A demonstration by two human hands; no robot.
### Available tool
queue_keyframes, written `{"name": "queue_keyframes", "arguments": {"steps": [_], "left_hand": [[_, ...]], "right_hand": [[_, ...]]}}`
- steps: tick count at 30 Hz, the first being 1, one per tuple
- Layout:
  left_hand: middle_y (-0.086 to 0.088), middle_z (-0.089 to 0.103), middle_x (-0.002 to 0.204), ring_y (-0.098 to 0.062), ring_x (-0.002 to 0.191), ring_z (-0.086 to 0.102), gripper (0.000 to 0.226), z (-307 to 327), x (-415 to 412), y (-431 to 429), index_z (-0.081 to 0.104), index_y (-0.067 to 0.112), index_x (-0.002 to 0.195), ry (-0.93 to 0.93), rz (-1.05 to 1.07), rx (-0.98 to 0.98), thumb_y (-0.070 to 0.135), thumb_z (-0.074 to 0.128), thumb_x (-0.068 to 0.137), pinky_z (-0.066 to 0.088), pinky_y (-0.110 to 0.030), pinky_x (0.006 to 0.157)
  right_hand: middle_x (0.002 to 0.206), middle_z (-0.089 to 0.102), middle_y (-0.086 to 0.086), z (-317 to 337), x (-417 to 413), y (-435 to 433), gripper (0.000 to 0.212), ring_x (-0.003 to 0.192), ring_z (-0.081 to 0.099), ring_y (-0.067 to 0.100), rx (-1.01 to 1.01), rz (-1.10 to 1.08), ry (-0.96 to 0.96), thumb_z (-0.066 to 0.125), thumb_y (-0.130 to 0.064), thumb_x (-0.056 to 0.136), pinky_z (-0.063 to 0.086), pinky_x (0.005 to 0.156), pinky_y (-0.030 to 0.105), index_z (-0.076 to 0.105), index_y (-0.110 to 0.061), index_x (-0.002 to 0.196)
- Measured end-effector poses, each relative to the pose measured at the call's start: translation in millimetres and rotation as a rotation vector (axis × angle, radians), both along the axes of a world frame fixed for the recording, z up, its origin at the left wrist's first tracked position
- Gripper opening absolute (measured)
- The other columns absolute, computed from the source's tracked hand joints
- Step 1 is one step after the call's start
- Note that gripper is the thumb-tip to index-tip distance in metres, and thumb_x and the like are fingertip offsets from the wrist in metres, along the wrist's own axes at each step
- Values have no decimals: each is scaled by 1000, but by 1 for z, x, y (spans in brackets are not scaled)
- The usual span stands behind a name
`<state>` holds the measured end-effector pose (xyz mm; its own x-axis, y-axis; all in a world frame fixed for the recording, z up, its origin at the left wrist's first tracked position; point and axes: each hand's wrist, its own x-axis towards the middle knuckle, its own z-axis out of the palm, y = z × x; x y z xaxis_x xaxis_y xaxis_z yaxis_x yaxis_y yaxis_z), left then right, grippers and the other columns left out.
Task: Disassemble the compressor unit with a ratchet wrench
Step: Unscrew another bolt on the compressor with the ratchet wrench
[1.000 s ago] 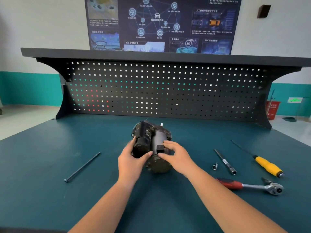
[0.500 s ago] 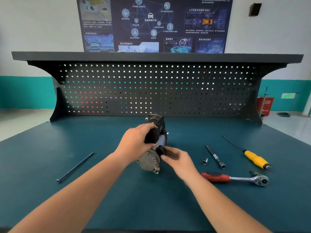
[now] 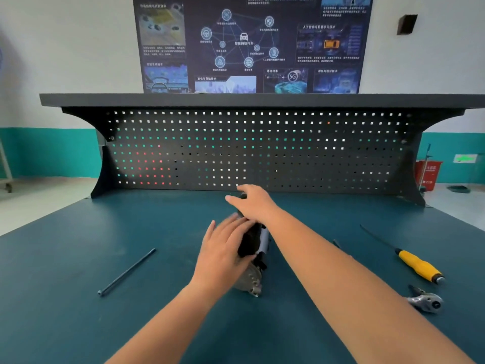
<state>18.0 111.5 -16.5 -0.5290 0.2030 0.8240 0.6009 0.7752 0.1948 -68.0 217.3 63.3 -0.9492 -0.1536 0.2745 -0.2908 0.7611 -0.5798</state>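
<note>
The compressor unit, black and grey with a metal end cap facing me, lies lengthwise on the green bench. My left hand grips its left side, fingers wrapped over the black housing. My right hand reaches across and rests on its far end, which it hides; that hand is blurred. The ratchet wrench lies at the right, only its chrome head showing beyond my right forearm. Neither hand touches it.
A yellow-handled screwdriver lies at the right, beyond the wrench. A long dark bolt lies diagonally at the left. A black pegboard back panel closes off the far edge of the bench.
My right hand has moved from the unit's near side to its far end. My left hand has slid down onto the left side. The unit has turned a little.
</note>
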Motion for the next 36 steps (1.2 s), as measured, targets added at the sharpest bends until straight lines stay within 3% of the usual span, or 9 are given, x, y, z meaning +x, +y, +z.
{"name": "queue_keyframes", "arguments": {"steps": [3,6,10,15,19,22,24,27,36], "left_hand": [[1,32,143,-8,136,24,97,-14,4,-3,36,17,140,-164,7,644,40,84,59,22,-23,108],[7,41,139,-7,128,41,73,-13,4,12,38,22,137,-641,-216,1469,55,65,78,33,-26,100],[-1,68,108,-13,93,67,26,-7,-11,31,65,17,105,-658,-280,1713,35,64,86,54,-32,78],[10,73,93,-7,90,69,11,-6,6,38,70,26,94,-557,-276,1681,20,63,88,53,-24,76],[13,73,93,-4,88,68,17,-4,35,34,71,32,97,-487,-326,1550,20,63,89,52,-13,66],[13,71,100,-4,101,64,21,-1,46,26,68,39,100,-459,-267,1153,23,64,87,48,-27,94],[14,63,114,-3,115,52,25,-1,44,25,62,41,111,-451,-88,738,31,60,87,12,-39,117],[11,54,121,-6,118,45,37,-2,37,33,54,39,126,-431,70,359,44,53,89,-12,-36,114],[-3,47,116,-20,116,45,41,-11,13,79,43,32,131,-450,221,-197,49,43,93,-17,-44,111]], "right_hand": [[148,36,3,8,-15,-8,67,136,29,29,216,-126,-151,47,-64,85,19,111,54,41,-26,140],[145,38,7,8,-24,-6,72,135,31,32,256,-198,-202,59,-57,80,22,110,56,38,-23,140],[134,46,10,3,-21,-1,60,125,38,27,171,-186,-128,63,-37,83,38,101,37,42,-19,136],[133,49,7,3,-7,6,55,122,42,26,13,-120,-121,69,-32,79,40,101,37,51,-22,130],[116,58,-3,-5,17,11,40,100,54,18,-233,-19,-80,73,-28,76,44,72,24,61,-25,114],[102,61,-9,-28,28,27,25,92,58,10,-508,1,-17,74,-26,76,42,63,12,63,-28,98],[105,62,-8,-51,33,35,27,94,58,7,-732,-27,-23,73,-21,79,45,69,7,61,-29,102],[114,63,-2,-76,30,46,33,103,61,14,-936,-32,-115,71,-19,82,48,85,19,60,-25,113],[137,51,-4,-86,20,111,48,119,47,8,-305,-32,-286,64,-32,88,32,96,19,51,-19,133]]}}
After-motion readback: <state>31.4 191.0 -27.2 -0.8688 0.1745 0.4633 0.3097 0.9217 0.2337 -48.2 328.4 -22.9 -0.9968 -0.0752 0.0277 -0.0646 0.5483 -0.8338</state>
